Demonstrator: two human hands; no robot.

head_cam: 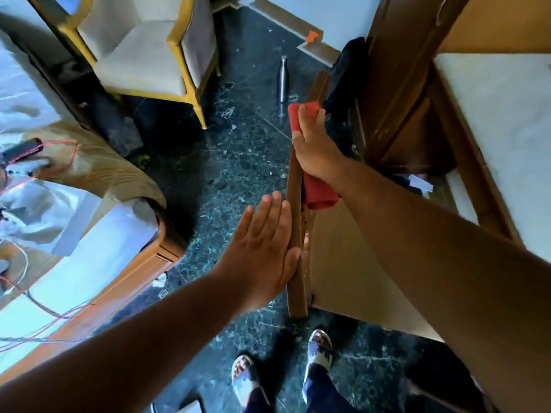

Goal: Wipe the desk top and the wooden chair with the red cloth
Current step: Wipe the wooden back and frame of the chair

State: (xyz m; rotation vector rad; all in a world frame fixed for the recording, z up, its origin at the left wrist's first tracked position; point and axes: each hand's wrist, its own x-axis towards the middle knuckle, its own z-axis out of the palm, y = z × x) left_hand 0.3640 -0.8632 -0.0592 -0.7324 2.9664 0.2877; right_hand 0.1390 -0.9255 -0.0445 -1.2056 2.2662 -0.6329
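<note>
The wooden chair stands right of centre, its brown top rail running away from me and its tan seat below my right arm. My right hand presses the red cloth onto the far part of that rail; the cloth shows beyond my fingertips and under my wrist. My left hand lies flat and open against the near left side of the rail, fingers together and pointing away. The desk, with a white top and brown wooden frame, fills the right side.
A yellow-framed chair with grey cushions stands at the back left. A bed with white sheets, cables and a tan cover fills the left. A dark bottle stands on the green marble floor. My sandalled feet are below.
</note>
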